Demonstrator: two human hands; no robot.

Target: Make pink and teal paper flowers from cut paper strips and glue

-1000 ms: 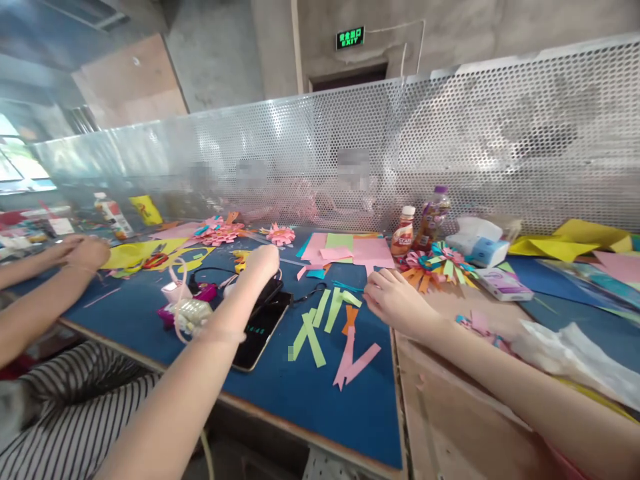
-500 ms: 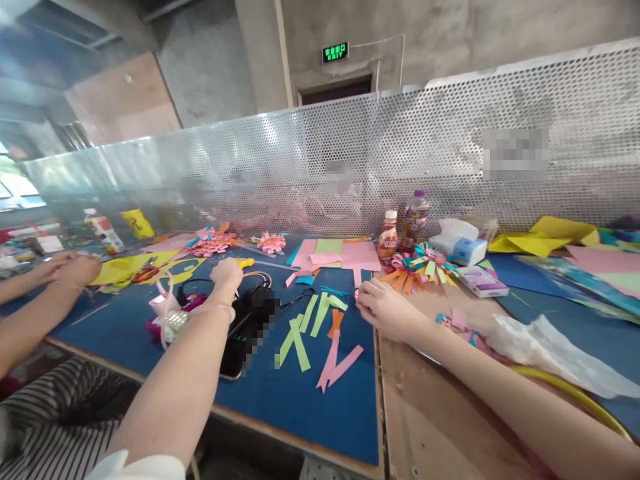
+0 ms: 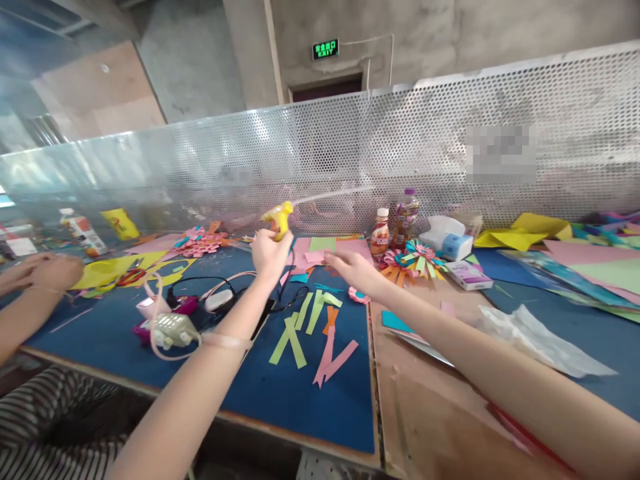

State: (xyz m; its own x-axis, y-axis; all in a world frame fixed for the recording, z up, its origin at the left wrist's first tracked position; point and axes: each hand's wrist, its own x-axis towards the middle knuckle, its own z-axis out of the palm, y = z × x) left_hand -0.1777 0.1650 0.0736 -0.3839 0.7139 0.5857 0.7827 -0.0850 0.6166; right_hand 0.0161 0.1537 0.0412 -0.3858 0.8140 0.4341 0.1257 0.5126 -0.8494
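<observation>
My left hand [image 3: 273,257] is closed around the handle of a yellow glue gun [image 3: 278,217], raised above the table. A long translucent glue stick [image 3: 330,195] sticks out of it to the right. My right hand [image 3: 356,270] reaches forward with its fingers stretched out, the fingertips at the right end of a small pink paper piece [image 3: 314,257] on the stacked coloured sheets [image 3: 353,247]. Just below that hand lies a small pink and blue paper ring [image 3: 358,295]. Green paper strips [image 3: 290,340] and pink notched strips [image 3: 333,360] lie on the blue table.
At the left are a co-worker's hands [image 3: 55,270], scissors [image 3: 131,276] and yellow paper [image 3: 103,273]. Cables and a clear-and-purple device [image 3: 173,330] lie beside my left forearm. Behind my right hand stand two bottles [image 3: 380,232], paper rosettes [image 3: 417,260] and a tissue pack [image 3: 450,240].
My left hand has lifted the glue gun up and to the right from the table. My right hand has let go of the small paper ring and moved forward to the pink paper.
</observation>
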